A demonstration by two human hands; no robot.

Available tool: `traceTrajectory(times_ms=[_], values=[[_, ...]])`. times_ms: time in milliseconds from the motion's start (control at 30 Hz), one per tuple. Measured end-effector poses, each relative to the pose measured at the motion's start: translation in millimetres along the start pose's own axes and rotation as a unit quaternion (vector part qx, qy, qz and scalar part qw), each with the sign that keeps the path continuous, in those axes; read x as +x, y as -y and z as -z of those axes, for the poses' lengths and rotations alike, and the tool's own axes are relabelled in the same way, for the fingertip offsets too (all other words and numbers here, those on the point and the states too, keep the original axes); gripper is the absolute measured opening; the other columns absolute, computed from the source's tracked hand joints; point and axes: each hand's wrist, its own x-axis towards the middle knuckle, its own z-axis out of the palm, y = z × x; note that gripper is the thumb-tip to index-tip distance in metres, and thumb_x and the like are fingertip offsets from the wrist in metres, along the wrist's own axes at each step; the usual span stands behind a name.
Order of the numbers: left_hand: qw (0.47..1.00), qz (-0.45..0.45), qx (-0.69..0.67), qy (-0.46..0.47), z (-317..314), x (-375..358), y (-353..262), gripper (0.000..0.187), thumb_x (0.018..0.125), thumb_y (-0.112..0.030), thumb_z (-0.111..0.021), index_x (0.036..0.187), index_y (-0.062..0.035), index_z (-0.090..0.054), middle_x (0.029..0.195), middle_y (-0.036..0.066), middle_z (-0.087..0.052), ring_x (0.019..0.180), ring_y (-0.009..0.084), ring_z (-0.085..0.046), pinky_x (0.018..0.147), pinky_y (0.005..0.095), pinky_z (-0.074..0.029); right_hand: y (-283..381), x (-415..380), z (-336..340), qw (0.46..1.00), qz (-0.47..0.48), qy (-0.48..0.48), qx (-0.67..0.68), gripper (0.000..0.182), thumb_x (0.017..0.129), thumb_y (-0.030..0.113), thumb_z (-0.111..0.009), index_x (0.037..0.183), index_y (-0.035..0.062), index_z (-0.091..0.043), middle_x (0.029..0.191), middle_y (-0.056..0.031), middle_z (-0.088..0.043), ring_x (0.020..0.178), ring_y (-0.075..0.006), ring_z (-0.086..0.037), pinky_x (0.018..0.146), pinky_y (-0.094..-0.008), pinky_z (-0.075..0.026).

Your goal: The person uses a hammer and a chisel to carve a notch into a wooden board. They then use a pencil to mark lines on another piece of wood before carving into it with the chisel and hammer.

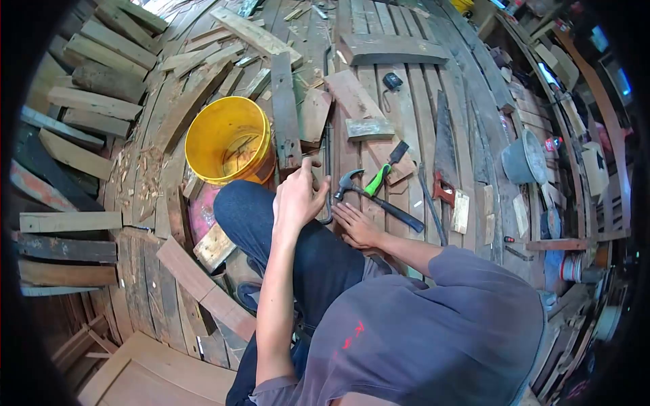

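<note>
My left hand (298, 193) is raised over my knee, thumb and forefinger apart, with nothing visible in it. It is close to the near end of a dark wooden plank (287, 111) and a thin black metal bar (329, 145). Low by the bar's bent lower end, my right hand (357, 227) has its fingers stretched out flat, and I see nothing held. Just beyond those fingers lies a claw hammer (396, 211) with a black handle. A bright green-handled tool (379, 179) with a dark end lies across the hammer's far side.
A yellow bucket (203, 128) with wood scraps inside stands left of my knee. A handsaw (444, 149) lies on the slatted floor to the right, near a grey bucket (525, 159). Stacked timber (101, 105) lines the left side. A curved beam (393, 50) lies ahead.
</note>
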Motion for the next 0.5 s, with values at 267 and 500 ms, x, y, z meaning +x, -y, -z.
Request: traceTrajectory(times_ms=[267,500], values=[[0.97,-0.011,-0.242,0.031,38,2,10,0.027,0.092,-0.018,-0.068,0.111,-0.0011,-0.058,0.071,0.003,-0.063,0.066,0.0104,-0.062,0.059,0.0271,-0.046,7,20,-9,0.995,-0.028,0.076,-0.06,0.076,0.088,0.041,-0.058,0.143,-0.0075,-0.038,0.154,-0.0212,-0.033,0.146,-0.0331,-0.026,0.123,-0.045,-0.015],[0.977,0.064,-0.185,-0.086,173,-52,43,0.018,0.091,-0.015,-0.069,0.106,-0.0043,-0.063,0.065,-0.006,-0.05,0.055,0.0021,-0.04,0.05,0.0206,-0.032,3,20,-16,0.989,-0.036,0.122,-0.081,0.062,0.086,0.029,-0.052,0.138,-0.005,-0.046,0.154,-0.02,-0.033,0.147,-0.0314,-0.025,0.124,-0.0466,-0.011]])
